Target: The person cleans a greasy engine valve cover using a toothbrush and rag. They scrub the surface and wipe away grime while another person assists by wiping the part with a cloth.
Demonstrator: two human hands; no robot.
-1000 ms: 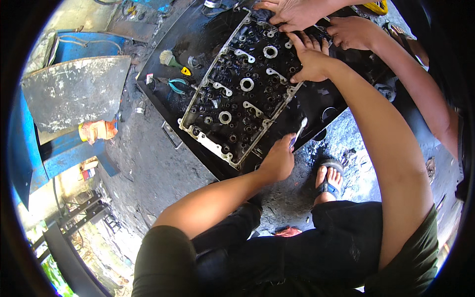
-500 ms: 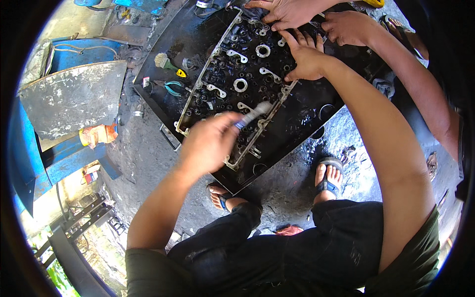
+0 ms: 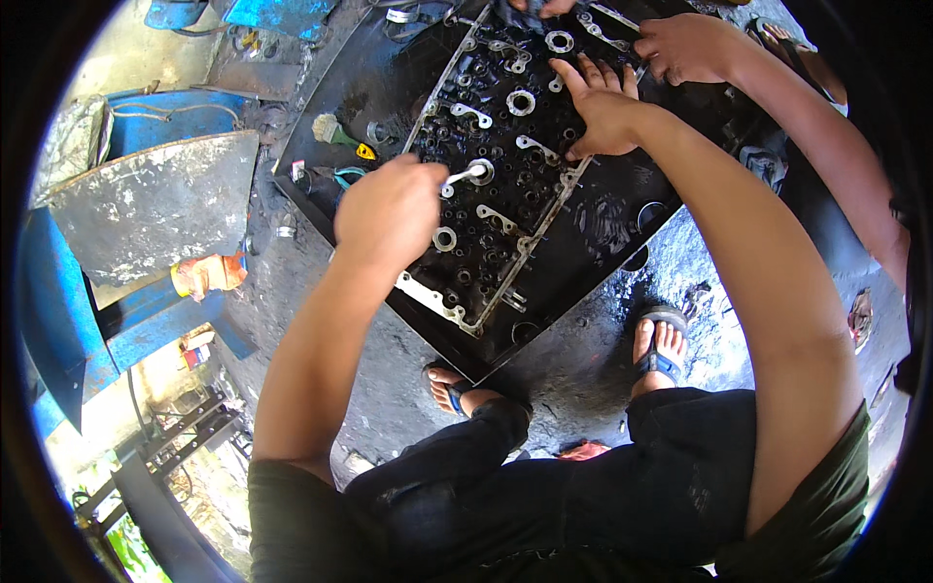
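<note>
An oily engine cylinder head point(image 3: 546, 216) with pale metal edges, round seats and several silver brackets lies in a black metal tray point(image 3: 612, 209). My left hand point(image 3: 391, 206) is closed round a toothbrush point(image 3: 466, 177), whose pale head is over the cylinder head's left half, by a round seat. Its handle is mostly hidden by my fingers. At the cylinder head's right edge, my right hand point(image 3: 604, 112) rests with fingers spread, holding nothing. Another person's hand point(image 3: 685, 49) is just beyond it, and that person's other hand point(image 3: 554, 7) shows partly at the top with something dark.
On the tray's left side lie a green-handled paintbrush point(image 3: 333, 131) with a yellow tip and teal-handled pliers point(image 3: 347, 177). A blue metal frame point(image 3: 58, 282) with a worn grey plate point(image 3: 155, 199) and an orange cloth point(image 3: 209, 276) stands left. My sandalled feet point(image 3: 661, 350) are near the tray's front corner.
My left hand has moved up and left with the toothbrush. The other person's hand at the top has drawn back, uncovering a ring-shaped seat. My right hand stays about where it was.
</note>
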